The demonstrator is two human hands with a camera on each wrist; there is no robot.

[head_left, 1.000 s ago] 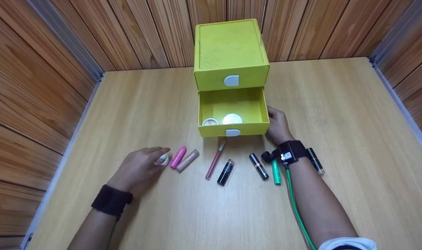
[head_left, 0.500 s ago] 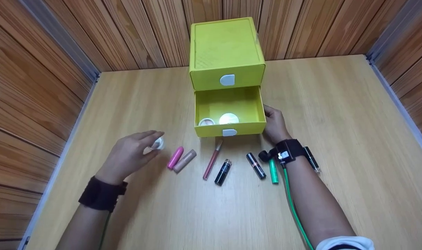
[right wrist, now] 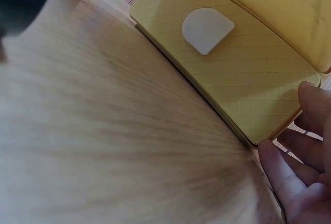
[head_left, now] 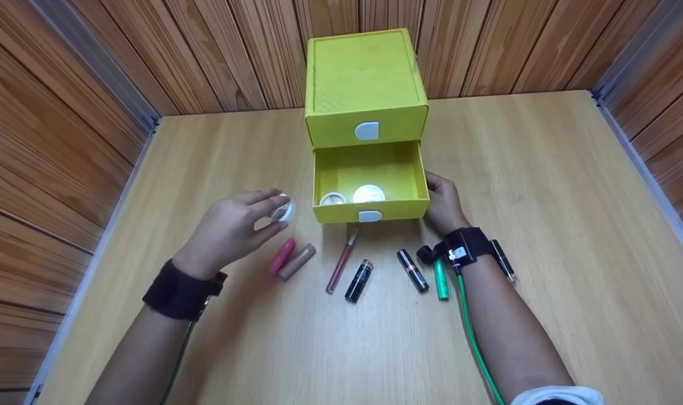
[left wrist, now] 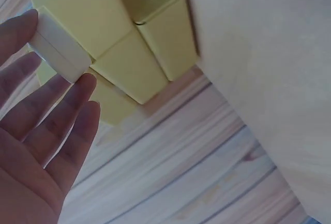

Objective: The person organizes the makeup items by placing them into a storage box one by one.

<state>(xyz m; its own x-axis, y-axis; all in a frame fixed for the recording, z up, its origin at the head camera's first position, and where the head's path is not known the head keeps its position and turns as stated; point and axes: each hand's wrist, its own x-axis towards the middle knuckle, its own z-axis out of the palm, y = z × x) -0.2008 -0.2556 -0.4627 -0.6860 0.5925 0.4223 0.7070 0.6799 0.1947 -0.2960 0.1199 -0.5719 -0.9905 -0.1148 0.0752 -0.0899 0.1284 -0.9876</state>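
My left hand point(head_left: 229, 230) pinches a small round white jar point(head_left: 285, 211) between thumb and fingertips, left of the yellow drawer unit point(head_left: 366, 73). Held edge-on, the jar point(left wrist: 59, 45) shows a seam around its side in the left wrist view. The unit's lower drawer point(head_left: 341, 212) is pulled out; a small white-rimmed jar point(head_left: 333, 199) and a bright white disc point(head_left: 369, 193) lie inside. My right hand point(head_left: 445, 202) rests against that drawer's right side. In the right wrist view its fingertips point(right wrist: 271, 151) are at the corner of the drawer front.
On the table lie a pink tube point(head_left: 282, 256), a mauve tube point(head_left: 297, 262), a slim red lip gloss point(head_left: 341, 261), a green tube point(head_left: 441, 280) and black tubes point(head_left: 359, 281). Wood-panelled walls point(head_left: 341, 14) enclose the back and sides. A green cable point(head_left: 476, 343) trails along the right forearm.
My left hand has lifted the white jar from beside the pink tube and carried it up and right toward the drawer. The right hand stays at the drawer's side.
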